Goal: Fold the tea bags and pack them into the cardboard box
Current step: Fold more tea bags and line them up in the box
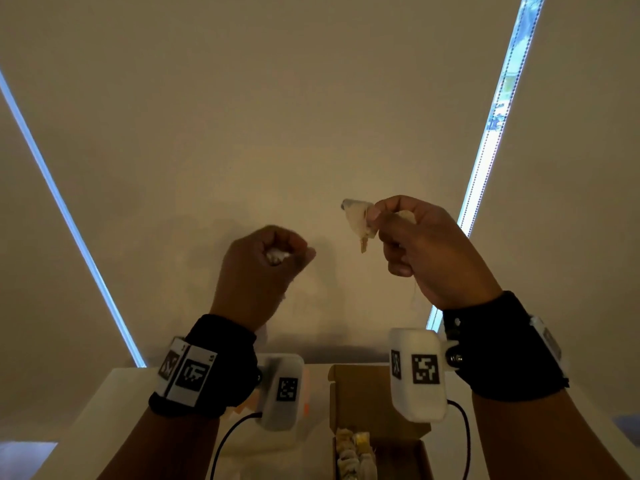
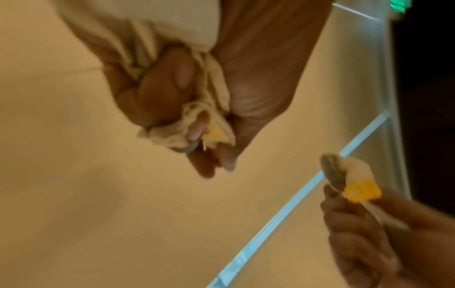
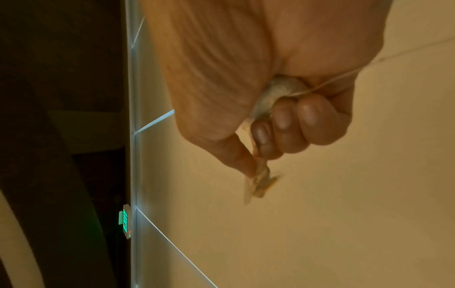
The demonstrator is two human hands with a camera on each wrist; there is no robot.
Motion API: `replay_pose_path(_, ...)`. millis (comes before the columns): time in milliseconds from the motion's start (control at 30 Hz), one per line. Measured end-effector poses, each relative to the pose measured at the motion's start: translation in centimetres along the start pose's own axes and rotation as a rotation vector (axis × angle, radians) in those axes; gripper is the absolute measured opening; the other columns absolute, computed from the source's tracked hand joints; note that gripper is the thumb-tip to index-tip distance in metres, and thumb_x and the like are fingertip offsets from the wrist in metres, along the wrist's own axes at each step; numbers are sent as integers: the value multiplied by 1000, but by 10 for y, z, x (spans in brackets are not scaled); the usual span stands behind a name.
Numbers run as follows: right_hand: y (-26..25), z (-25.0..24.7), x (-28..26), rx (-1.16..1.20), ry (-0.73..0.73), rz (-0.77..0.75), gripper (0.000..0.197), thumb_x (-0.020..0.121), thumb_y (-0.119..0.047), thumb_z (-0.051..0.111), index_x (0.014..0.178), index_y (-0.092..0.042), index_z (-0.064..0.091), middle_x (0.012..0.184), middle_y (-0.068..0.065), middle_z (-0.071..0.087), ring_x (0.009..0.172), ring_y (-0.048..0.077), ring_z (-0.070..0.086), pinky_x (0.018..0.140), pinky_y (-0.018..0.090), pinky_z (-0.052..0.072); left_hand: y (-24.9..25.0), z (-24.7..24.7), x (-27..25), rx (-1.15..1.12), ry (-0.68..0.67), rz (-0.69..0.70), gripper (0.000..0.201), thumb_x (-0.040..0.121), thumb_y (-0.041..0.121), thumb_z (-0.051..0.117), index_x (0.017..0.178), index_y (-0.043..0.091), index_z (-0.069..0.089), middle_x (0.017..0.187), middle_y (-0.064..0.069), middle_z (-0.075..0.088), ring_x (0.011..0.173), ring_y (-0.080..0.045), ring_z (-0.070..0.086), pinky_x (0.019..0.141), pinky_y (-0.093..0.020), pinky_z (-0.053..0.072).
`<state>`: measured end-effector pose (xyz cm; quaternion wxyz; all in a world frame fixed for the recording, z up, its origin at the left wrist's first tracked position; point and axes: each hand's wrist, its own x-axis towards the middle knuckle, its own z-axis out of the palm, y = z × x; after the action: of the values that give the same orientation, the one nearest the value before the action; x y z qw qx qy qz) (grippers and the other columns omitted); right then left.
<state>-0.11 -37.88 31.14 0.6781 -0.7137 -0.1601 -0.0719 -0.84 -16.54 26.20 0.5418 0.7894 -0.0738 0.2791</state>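
Observation:
Both hands are raised high above the table. My left hand [image 1: 263, 268] is a fist round several crumpled white tea bags [image 2: 197, 120], one with a yellow tag showing. My right hand [image 1: 426, 251] pinches a single white tea bag [image 1: 358, 218] between thumb and curled fingers; its yellow tag [image 2: 362, 192] sticks out and a thin string [image 3: 344, 75] trails from the fist. The open cardboard box [image 1: 360, 400] sits on the table at the bottom of the head view, below my right wrist, with folded tea bags [image 1: 353, 452] packed in a row inside.
A white table [image 1: 114, 410] fills the bottom edge of the head view. Behind the hands hang beige window blinds [image 1: 277, 116] with bright gaps. A black cable [image 1: 225, 441] runs from the left wrist camera. A green exit sign [image 3: 125, 224] glows in the right wrist view.

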Motion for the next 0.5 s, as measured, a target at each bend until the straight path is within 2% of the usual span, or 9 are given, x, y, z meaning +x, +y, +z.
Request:
replay_pose_path(67,2,3,1,17,9,21,13,96,-14,59,86,-11,66,56,-5,43,44,11,33,45,23,27,15,-2,1,64,45,197,16,81,28,85,90,24,73,67,14,66,52,-6,54,54,-11,41)
replay_pose_path(167,4,8,3,54,44,52,14,97,-14,59,84,-13,66,54,-7,43,43,10,33,45,22,28,28,1,0,151,19,426,27,77,32,87,96,24,70,90,12,69,64,-5,55,59,-8,41)
replay_pose_path(233,5,11,4,88,59,67,13,97,-16,59,89,-11,67,56,-5,43,45,11,33,45,23,27,29,7,-2,151,-10,453,33,71,36,90,92,22,70,88,12,67,65,-3,56,59,-7,42)
replay_pose_path(300,7,14,4,109,57,84,14,97,-19,59,93,-8,67,56,-5,41,47,11,33,45,24,26,29,14,-5,120,-2,423,38,66,38,92,93,20,70,81,14,66,60,-3,54,59,-7,41)
replay_pose_path(367,8,16,3,121,38,104,15,97,-20,59,93,-7,67,56,-5,40,47,11,32,45,24,26,31,18,-7,84,33,420,42,70,32,92,105,20,70,84,11,66,57,-5,51,59,-6,40)
replay_pose_path(433,8,15,2,116,24,131,17,97,-20,59,92,-6,66,58,-4,41,47,11,32,46,25,24,33,17,-5,130,45,492,47,77,20,88,121,19,69,92,7,66,59,-5,51,62,-3,41)
replay_pose_path(500,9,13,3,122,6,162,17,97,-20,59,89,-6,66,59,-3,39,47,11,31,46,25,22,33,13,-1,223,34,555,44,83,17,84,125,18,71,103,3,66,67,-7,56,67,-2,43)
